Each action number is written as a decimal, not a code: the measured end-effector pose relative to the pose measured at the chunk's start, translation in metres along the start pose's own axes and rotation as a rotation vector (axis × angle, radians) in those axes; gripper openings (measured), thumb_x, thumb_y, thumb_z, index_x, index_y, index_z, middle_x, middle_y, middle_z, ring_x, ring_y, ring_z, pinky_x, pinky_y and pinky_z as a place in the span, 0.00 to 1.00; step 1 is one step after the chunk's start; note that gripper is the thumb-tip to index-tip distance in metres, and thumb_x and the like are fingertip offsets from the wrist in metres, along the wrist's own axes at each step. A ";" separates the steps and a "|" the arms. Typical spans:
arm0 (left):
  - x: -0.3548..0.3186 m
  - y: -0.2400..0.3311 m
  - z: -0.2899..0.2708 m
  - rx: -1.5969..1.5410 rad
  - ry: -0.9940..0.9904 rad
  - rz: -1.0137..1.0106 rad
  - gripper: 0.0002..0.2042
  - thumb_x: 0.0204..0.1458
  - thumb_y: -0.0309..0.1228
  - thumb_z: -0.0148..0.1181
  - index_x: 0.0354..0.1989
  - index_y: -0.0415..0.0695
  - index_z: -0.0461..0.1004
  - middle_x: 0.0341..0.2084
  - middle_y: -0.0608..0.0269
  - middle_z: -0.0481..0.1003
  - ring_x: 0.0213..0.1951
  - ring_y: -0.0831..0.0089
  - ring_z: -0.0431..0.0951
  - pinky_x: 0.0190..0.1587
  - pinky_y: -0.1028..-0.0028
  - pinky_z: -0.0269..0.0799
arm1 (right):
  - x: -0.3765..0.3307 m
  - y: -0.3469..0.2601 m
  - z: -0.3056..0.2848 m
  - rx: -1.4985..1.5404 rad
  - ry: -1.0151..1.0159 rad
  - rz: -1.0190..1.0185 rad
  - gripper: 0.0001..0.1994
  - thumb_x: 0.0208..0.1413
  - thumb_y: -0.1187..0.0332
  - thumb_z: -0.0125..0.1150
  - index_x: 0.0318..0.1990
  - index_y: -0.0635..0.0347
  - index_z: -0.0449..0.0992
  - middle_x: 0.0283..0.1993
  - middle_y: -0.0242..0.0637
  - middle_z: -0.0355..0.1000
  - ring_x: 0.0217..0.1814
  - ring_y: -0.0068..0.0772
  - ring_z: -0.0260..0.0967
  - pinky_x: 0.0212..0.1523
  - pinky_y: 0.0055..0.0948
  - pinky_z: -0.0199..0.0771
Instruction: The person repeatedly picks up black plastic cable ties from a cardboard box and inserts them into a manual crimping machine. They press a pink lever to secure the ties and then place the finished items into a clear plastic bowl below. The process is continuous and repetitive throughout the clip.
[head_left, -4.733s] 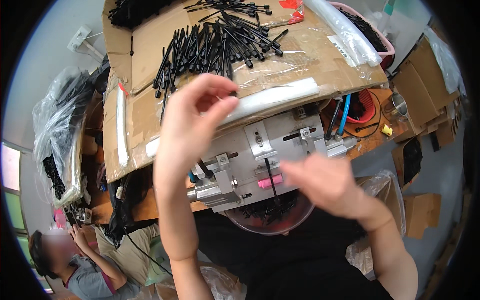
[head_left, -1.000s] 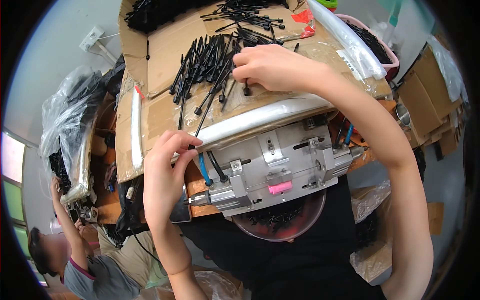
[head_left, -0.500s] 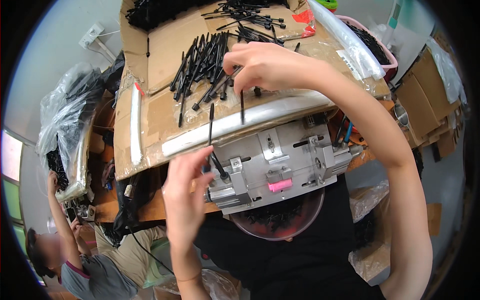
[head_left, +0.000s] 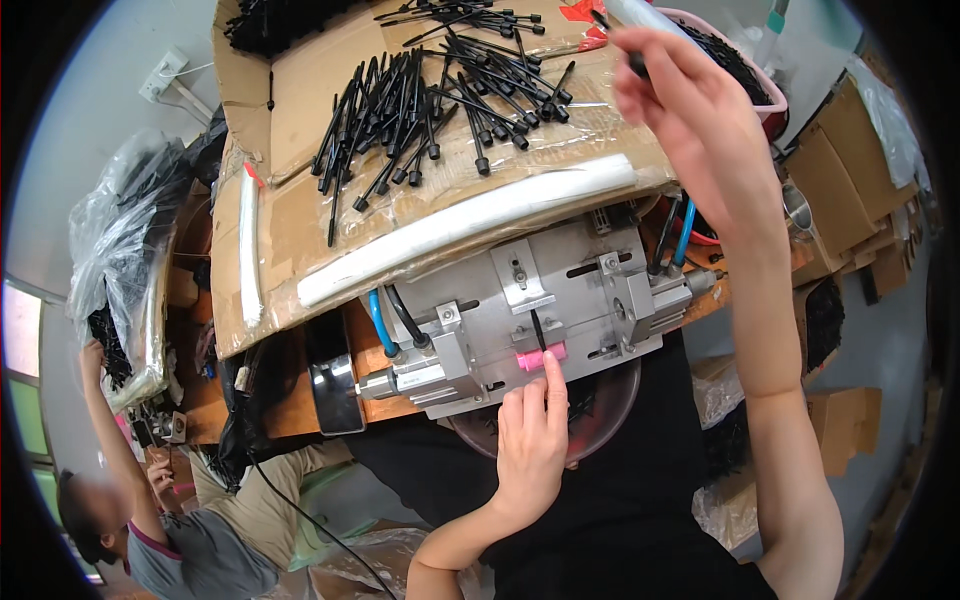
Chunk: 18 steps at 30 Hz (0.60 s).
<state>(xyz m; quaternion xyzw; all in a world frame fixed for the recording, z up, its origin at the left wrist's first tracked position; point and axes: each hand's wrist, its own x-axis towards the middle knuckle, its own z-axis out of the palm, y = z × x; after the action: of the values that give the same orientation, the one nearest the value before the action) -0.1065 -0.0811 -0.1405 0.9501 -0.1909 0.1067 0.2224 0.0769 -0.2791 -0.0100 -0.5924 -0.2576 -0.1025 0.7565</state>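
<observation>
My left hand [head_left: 533, 440] is in front of a grey metal clamping machine [head_left: 465, 285]. Its index finger is stretched out, its other fingers loosely curled. The fingertip touches the pink block [head_left: 530, 359] at the machine's front, by the lower end of a thin black rod [head_left: 538, 330] lying across the fixture. Raised at the upper right, my right hand [head_left: 690, 115] pinches another black rod [head_left: 638, 66] with a thick end, partly hidden by the fingers. Several black rods with knobbed ends [head_left: 390, 125] lie heaped on the cardboard behind the machine.
A transparent bowl [head_left: 625, 410] with black pieces sits beneath the machine's front edge. Blue and black hoses [head_left: 380, 320] run into the machine. Far right stands a pink basket [head_left: 765, 85] of black parts. Another person [head_left: 190, 545] works at the left.
My left hand has come right and down to the pink block, and a rod now lies in the fixture. My right hand has moved up and right, away from the pile, with a rod.
</observation>
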 end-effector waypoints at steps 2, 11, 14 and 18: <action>0.003 -0.004 0.000 0.020 -0.002 0.010 0.34 0.46 0.17 0.63 0.65 0.31 0.59 0.40 0.53 0.69 0.42 0.57 0.68 0.46 0.62 0.66 | -0.030 -0.006 0.006 -0.087 0.025 -0.036 0.11 0.57 0.73 0.63 0.47 0.66 0.77 0.42 0.31 0.75 0.43 0.18 0.71 0.46 0.19 0.72; 0.045 -0.036 -0.068 -0.061 0.035 -0.009 0.26 0.49 0.16 0.59 0.60 0.38 0.68 0.36 0.53 0.74 0.43 0.56 0.71 0.49 0.63 0.67 | -0.185 0.037 0.055 -0.753 -0.154 -0.133 0.31 0.42 0.82 0.70 0.58 0.70 0.69 0.28 0.39 0.67 0.25 0.37 0.63 0.27 0.34 0.66; 0.118 -0.086 -0.097 0.105 0.390 -0.034 0.13 0.54 0.18 0.52 0.47 0.41 0.74 0.38 0.54 0.71 0.45 0.55 0.68 0.52 0.61 0.63 | -0.208 0.056 0.062 -0.783 -0.203 -0.060 0.33 0.43 0.82 0.70 0.60 0.71 0.67 0.26 0.38 0.64 0.27 0.37 0.63 0.29 0.34 0.66; 0.153 -0.136 -0.132 -0.135 0.090 -0.092 0.07 0.53 0.19 0.55 0.40 0.38 0.74 0.35 0.54 0.73 0.39 0.62 0.76 0.45 0.67 0.70 | -0.203 0.069 0.075 -0.778 -0.252 -0.055 0.33 0.44 0.81 0.69 0.62 0.70 0.67 0.25 0.37 0.62 0.27 0.37 0.62 0.30 0.35 0.66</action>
<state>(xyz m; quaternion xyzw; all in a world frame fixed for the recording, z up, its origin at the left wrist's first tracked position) 0.0719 0.0442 -0.0329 0.9349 -0.1436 0.1259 0.2990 -0.0833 -0.2192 -0.1600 -0.8351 -0.3062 -0.1390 0.4354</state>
